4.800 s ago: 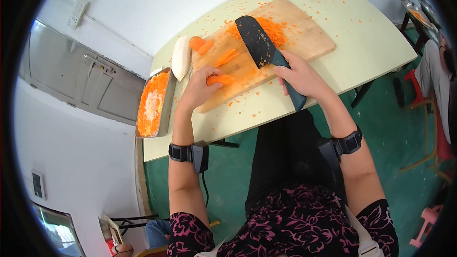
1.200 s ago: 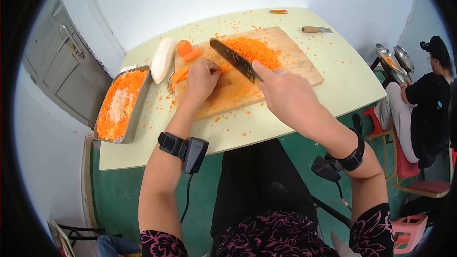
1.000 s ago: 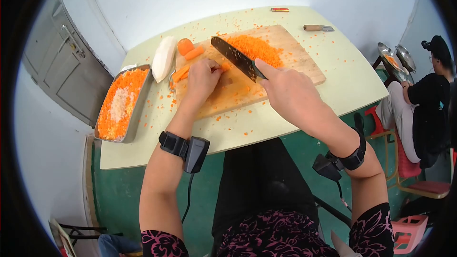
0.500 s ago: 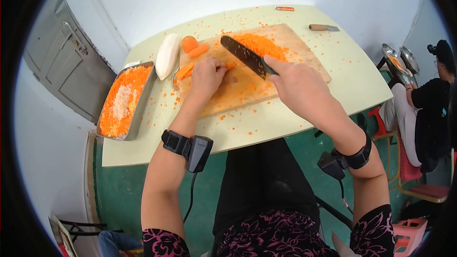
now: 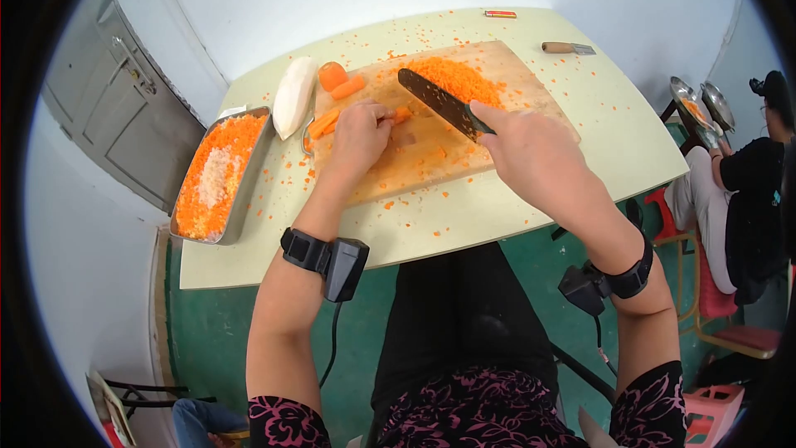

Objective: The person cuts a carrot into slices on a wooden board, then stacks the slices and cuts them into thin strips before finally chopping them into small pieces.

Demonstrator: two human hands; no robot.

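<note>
My right hand (image 5: 535,149) is closed round the handle of a dark-bladed kitchen knife (image 5: 439,99), its blade angled up and left over the cutting board (image 5: 531,83). Bits of carrot cling to the blade. My left hand (image 5: 362,133) is closed on carrot sticks (image 5: 326,123), which poke out on both sides of it; the fingertips are partly hidden. Behind the knife lies a heap of chopped carrot (image 5: 460,76). Carrot pieces (image 5: 348,87) and a thick carrot end (image 5: 332,75) sit at the board's back left.
A peeled white radish (image 5: 294,98) lies left of the board. Beside it stands a metal tray (image 5: 249,178) of chopped carrot with a pale heap on top. A wooden-handled blade (image 5: 567,48) and a red lighter (image 5: 500,14) rest at the back. Another person (image 5: 746,191) sits at the right.
The knife in my right hand has shifted slightly to the right, away from the carrot sticks. My left hand stays in nearly the same place.
</note>
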